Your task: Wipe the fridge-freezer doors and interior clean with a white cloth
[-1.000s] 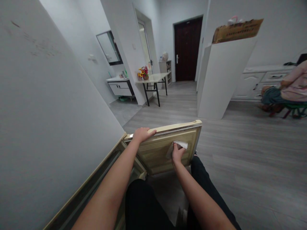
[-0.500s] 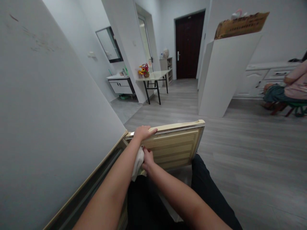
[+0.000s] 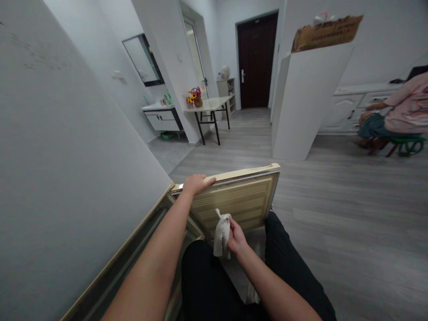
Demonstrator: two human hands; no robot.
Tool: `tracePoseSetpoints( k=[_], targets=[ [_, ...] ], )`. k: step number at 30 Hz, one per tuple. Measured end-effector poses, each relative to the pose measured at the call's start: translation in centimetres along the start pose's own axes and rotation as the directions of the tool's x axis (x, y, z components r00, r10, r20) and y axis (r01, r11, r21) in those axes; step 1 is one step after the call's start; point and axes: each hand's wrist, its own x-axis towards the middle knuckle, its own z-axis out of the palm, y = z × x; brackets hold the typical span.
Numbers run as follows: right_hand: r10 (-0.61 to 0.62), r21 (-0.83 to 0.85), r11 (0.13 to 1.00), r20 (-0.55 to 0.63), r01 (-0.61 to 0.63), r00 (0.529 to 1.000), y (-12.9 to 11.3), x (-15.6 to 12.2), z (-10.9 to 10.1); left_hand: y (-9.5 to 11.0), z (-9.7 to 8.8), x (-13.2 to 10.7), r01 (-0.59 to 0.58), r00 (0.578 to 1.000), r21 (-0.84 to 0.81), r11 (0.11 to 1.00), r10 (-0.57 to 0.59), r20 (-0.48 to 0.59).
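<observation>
The left hand [image 3: 195,183] lies over the top edge of the open cream door [image 3: 240,196], near its left end, with its fingers gripping that edge. The right hand [image 3: 236,238] pinches a white cloth [image 3: 221,237] between its fingers. The cloth hangs down in front of the lower part of the door's ribbed inner side, just above the person's dark trousers [image 3: 207,281]; whether it touches the door, I cannot tell.

Far to the left, a basket of flowers [image 3: 197,102] stands on a pale tabletop [image 3: 217,104] with black legs. A dark door [image 3: 257,62] is at the far end. To the right, a cardboard box [image 3: 326,34] sits on a tall white cabinet [image 3: 309,102], and beyond it another person [image 3: 406,104] sits on a low stool [image 3: 408,140].
</observation>
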Motion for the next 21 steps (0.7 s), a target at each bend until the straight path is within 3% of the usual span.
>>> tracePoseSetpoints(
  k=[3, 8, 14, 18, 21],
  targets=[
    [0.009, 0.093, 0.996, -0.120, 0.002, 0.993, -0.7, -1.2, 0.9, 0.1, -0.2, -0.2, 0.004, 1.000, 0.002, 1.000, -0.004, 0.000],
    [-0.004, 0.074, 0.997, -0.091, 0.011, 0.996, -1.2, -2.4, 1.9, 0.4, -0.6, -0.6, 0.007, 1.000, 0.003, 1.000, -0.007, 0.003],
    [-0.058, 0.068, 0.996, -0.065, 0.062, 0.996, -2.3, -3.0, 0.6, 0.6, -0.7, -1.0, 0.023, 1.000, 0.002, 1.000, -0.023, -0.019],
    [-0.175, -0.095, 0.982, -0.103, 0.166, 0.979, -3.0, -2.8, -0.4, 0.6, -0.7, -1.1, 0.032, 0.999, -0.008, 0.999, -0.032, -0.024],
    [-0.339, -0.394, 0.872, -0.057, 0.290, 0.939, -3.4, -3.1, -0.5, 0.7, -0.7, -1.1, 0.037, 0.999, -0.017, 0.999, -0.037, -0.028]
  ],
)
